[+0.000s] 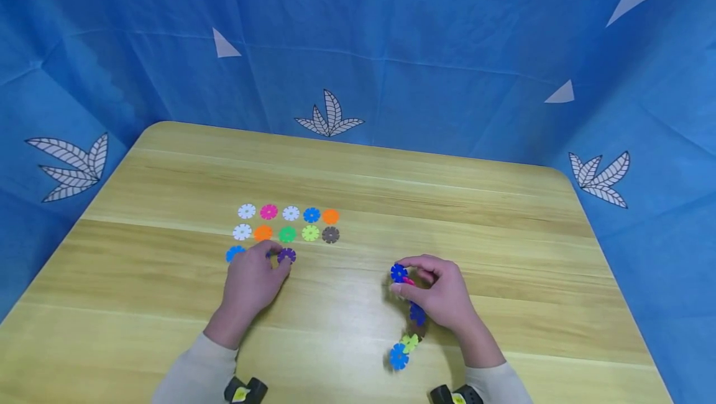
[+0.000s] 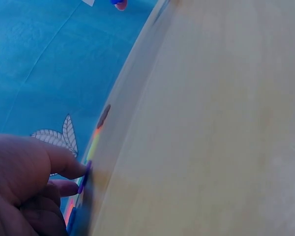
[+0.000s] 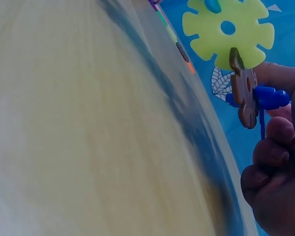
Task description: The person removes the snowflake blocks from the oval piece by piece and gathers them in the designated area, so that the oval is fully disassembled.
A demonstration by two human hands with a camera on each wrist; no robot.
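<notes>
My left hand pinches a purple notched disc between thumb and forefinger at the near row of loose discs. In the left wrist view the purple disc shows edge-on at the fingertips. My right hand holds a chain of interlocked notched discs near its far end, by a dark blue disc and a pink one. Below the fingers the chain runs toward me through another dark blue disc, a brown disc and a yellow-green disc to a lighter blue disc.
Two rows of loose discs lie beyond my left hand, among them a pink disc, a green disc and a brown disc. A blue disc is partly hidden by that hand. Blue cloth hangs behind the wooden table.
</notes>
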